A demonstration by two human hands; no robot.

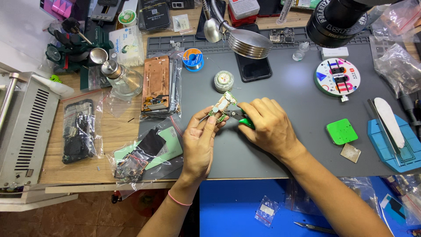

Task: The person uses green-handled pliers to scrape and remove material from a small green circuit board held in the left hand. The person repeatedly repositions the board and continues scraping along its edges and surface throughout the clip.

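Over the grey mat (285,145), left hand (199,142) pinches a circuit board (222,106), right hand (267,127) grips green-handled cutters (241,118)

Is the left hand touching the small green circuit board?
Touching. The head view shows the left hand gripping the small circuit board between its fingertips, above the grey mat.

Small circuit board (222,106): green edges, pale metal shield in the middle, tilted on a diagonal, pinched by your fingertips just above the grey mat (280,145), near its left-centre. Green-handled cutters (240,117): dark jaws touching the board's lower right edge, handle buried in your fist, over the same mat.
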